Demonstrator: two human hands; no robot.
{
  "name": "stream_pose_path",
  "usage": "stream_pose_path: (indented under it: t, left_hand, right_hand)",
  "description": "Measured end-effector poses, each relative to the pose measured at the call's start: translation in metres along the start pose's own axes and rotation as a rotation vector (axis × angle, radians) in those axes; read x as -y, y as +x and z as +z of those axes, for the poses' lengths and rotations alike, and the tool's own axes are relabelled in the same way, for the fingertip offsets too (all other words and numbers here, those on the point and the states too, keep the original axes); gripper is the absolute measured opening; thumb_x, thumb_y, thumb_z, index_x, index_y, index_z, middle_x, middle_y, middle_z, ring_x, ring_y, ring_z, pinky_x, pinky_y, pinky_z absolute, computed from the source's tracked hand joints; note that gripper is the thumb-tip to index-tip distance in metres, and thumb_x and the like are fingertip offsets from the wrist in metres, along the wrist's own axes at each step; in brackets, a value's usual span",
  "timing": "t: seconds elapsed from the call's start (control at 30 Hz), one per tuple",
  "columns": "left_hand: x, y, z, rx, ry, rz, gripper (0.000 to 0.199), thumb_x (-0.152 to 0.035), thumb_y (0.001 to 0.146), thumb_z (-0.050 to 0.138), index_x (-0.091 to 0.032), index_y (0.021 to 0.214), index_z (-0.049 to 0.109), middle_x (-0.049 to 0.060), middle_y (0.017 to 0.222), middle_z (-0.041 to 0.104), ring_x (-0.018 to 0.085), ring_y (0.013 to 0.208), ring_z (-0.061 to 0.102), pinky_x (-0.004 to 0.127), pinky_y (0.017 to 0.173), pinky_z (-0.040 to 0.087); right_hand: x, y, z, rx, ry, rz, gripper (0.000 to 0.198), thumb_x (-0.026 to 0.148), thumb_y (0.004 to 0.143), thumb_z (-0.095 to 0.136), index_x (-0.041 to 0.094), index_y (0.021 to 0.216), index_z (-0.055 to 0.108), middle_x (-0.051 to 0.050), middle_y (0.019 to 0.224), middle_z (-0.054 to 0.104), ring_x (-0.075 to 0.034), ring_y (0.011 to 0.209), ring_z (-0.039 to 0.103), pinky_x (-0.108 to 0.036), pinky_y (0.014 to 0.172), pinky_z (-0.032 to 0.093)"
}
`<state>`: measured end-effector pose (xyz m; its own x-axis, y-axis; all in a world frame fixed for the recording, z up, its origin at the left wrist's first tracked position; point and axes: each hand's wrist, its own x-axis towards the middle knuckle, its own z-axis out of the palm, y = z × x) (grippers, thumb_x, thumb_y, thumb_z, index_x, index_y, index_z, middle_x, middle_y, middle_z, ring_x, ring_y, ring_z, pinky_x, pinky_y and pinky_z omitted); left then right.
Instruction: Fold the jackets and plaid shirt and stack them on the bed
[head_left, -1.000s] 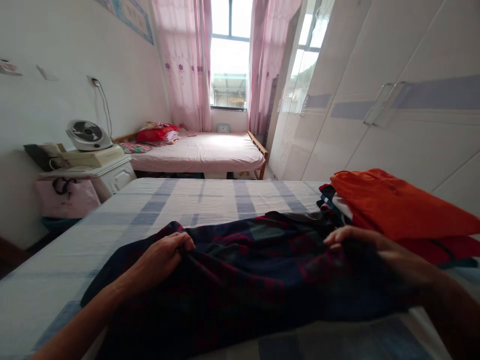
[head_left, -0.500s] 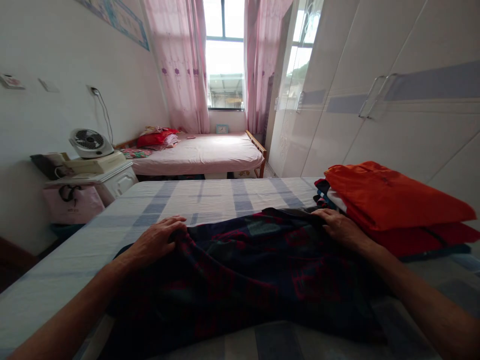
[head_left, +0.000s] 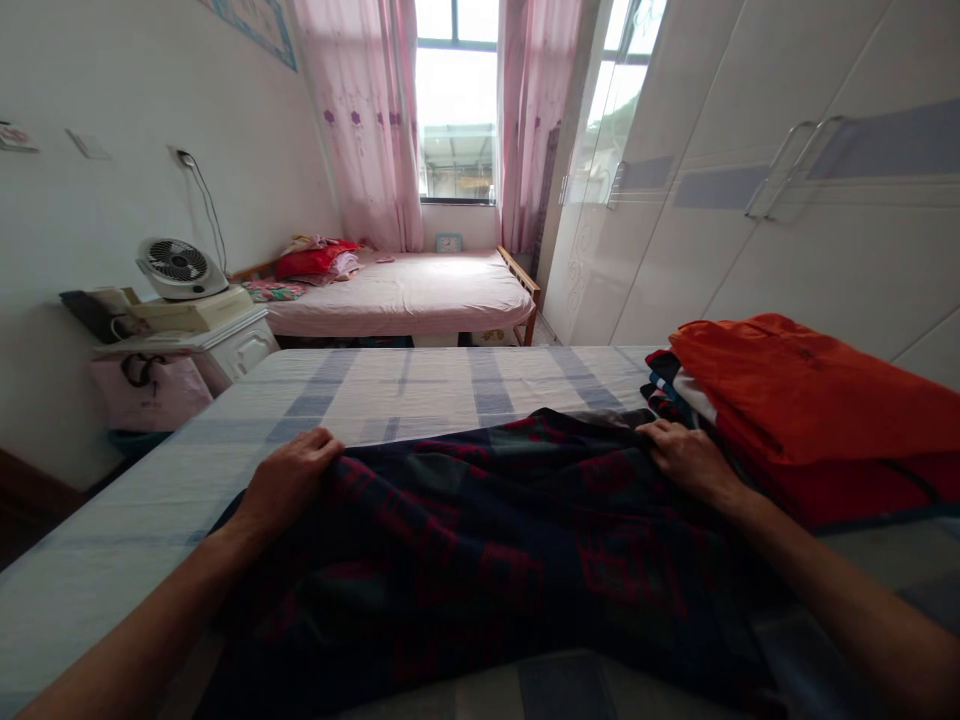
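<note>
Head view, from where I stand: dark patterned cloth (head_left: 480, 540) lies spread across the near bed (head_left: 409, 390), right in front of the person, between both forearms. Left hand (head_left: 295, 472) has its fingers curled over the cloth's far-left edge, grasping it. Right hand (head_left: 686, 458) grasps the far edge on the other side, fingers bent down on the fabric, just beside the folded stack (head_left: 810, 390). Exact finger contact underneath is hidden on both sides.

Status, my read: the stack counts as done. Orange piece on top, red below it, several darker and white edges showing on its left side; looks neat enough. Dark cloth is the one in work. It's laid out, far edge drawn fairly straight between the hands, but creases run across the middle and the near edge hangs uneven. No clean fold line in it that I can see, so I'd call it early: spread mostly done, smoothing partial, folding not done. Near-left part is too dark to judge. Can't tell whether the grey strip (head_left: 616, 418) by the right hand belongs to it.
</note>
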<state>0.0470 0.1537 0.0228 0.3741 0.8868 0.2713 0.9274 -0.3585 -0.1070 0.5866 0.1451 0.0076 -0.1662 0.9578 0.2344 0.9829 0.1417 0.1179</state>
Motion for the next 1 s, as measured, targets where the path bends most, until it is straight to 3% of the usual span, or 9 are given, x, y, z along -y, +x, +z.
stream_pose_path:
  t: [0.17, 0.27, 0.33, 0.47, 0.57, 0.7, 0.77, 0.9, 1.0]
  left_hand:
    - [0.003, 0.003, 0.000, -0.178, 0.044, -0.118, 0.036, -0.015, 0.083, 0.035, -0.022, 0.104, 0.062, 0.008, 0.109, 0.061, 0.026, 0.099, 0.057, 0.032, 0.070, 0.046]
    - [0.013, -0.002, 0.000, -0.030, -0.037, 0.058, 0.036, -0.013, 0.079, 0.038, -0.022, 0.098, 0.067, 0.008, 0.107, 0.064, 0.026, 0.098, 0.059, 0.036, 0.081, 0.047]
    - [0.014, -0.008, -0.002, 0.032, -0.071, 0.142, 0.042, -0.012, 0.076, 0.040, -0.022, 0.107, 0.066, 0.009, 0.115, 0.063, 0.027, 0.105, 0.057, 0.039, 0.090, 0.045]
    - [-0.010, -0.022, -0.009, -0.008, -0.106, 0.226, 0.056, -0.016, 0.077, 0.046, -0.026, 0.132, 0.050, 0.007, 0.137, 0.049, 0.029, 0.128, 0.041, 0.045, 0.105, 0.033]
    - [-0.039, -0.024, -0.011, 0.006, -0.184, 0.304, 0.046, -0.014, 0.082, 0.044, -0.027, 0.125, 0.056, 0.005, 0.127, 0.058, 0.024, 0.121, 0.048, 0.044, 0.105, 0.034]
    - [-0.058, -0.026, -0.013, -0.045, -0.299, 0.227, 0.028, -0.015, 0.087, 0.041, -0.019, 0.095, 0.067, 0.007, 0.096, 0.067, 0.021, 0.092, 0.059, 0.037, 0.089, 0.044]
    - [-0.060, -0.033, -0.018, -0.014, -0.394, 0.201, 0.029, -0.011, 0.084, 0.040, -0.019, 0.095, 0.065, 0.006, 0.099, 0.065, 0.019, 0.092, 0.058, 0.033, 0.086, 0.045]
    - [-0.059, -0.046, -0.029, 0.121, -0.554, 0.214, 0.035, -0.006, 0.077, 0.041, -0.021, 0.097, 0.065, 0.003, 0.105, 0.063, 0.015, 0.096, 0.059, 0.025, 0.086, 0.044]
    - [-0.045, -0.038, -0.034, -0.044, -0.620, 0.015, 0.029, -0.015, 0.082, 0.041, -0.020, 0.097, 0.066, 0.004, 0.108, 0.063, 0.016, 0.101, 0.058, 0.026, 0.092, 0.042]
  right_hand:
    - [0.001, 0.010, -0.011, -0.196, -0.096, 0.086, 0.033, 0.015, 0.085, 0.039, 0.016, 0.109, 0.062, -0.013, 0.112, 0.064, -0.027, 0.098, 0.059, -0.038, 0.081, 0.042]
    - [-0.002, 0.009, -0.011, -0.109, -0.092, 0.058, 0.034, 0.012, 0.080, 0.042, 0.017, 0.107, 0.063, -0.012, 0.112, 0.065, -0.027, 0.099, 0.059, -0.039, 0.081, 0.043]
    - [-0.003, 0.006, -0.005, -0.021, -0.070, 0.012, 0.041, 0.010, 0.075, 0.045, 0.018, 0.111, 0.062, -0.011, 0.118, 0.063, -0.026, 0.104, 0.058, -0.039, 0.082, 0.044]
    - [0.004, 0.006, 0.004, -0.123, 0.022, -0.156, 0.055, 0.007, 0.071, 0.044, 0.018, 0.124, 0.054, -0.011, 0.132, 0.054, -0.025, 0.118, 0.051, -0.038, 0.092, 0.041]
    - [0.013, 0.012, 0.003, -0.138, 0.081, -0.242, 0.039, 0.008, 0.076, 0.041, 0.021, 0.104, 0.064, -0.007, 0.116, 0.063, -0.023, 0.107, 0.057, -0.039, 0.091, 0.042]
    - [0.010, 0.016, 0.002, -0.221, 0.037, -0.135, 0.027, 0.020, 0.084, 0.041, 0.019, 0.095, 0.066, -0.010, 0.102, 0.068, -0.027, 0.098, 0.060, -0.043, 0.087, 0.043]
    - [0.003, 0.015, 0.004, -0.242, 0.021, -0.115, 0.028, 0.022, 0.085, 0.041, 0.018, 0.098, 0.065, -0.011, 0.103, 0.067, -0.029, 0.099, 0.060, -0.044, 0.087, 0.043]
    - [-0.002, 0.011, 0.004, -0.132, 0.098, -0.220, 0.035, 0.011, 0.073, 0.042, 0.021, 0.095, 0.067, -0.008, 0.108, 0.067, -0.026, 0.102, 0.060, -0.041, 0.088, 0.046]
    - [0.012, 0.011, -0.006, -0.188, 0.137, -0.132, 0.046, 0.007, 0.070, 0.040, 0.023, 0.107, 0.063, -0.007, 0.118, 0.063, -0.027, 0.108, 0.058, -0.043, 0.092, 0.045]
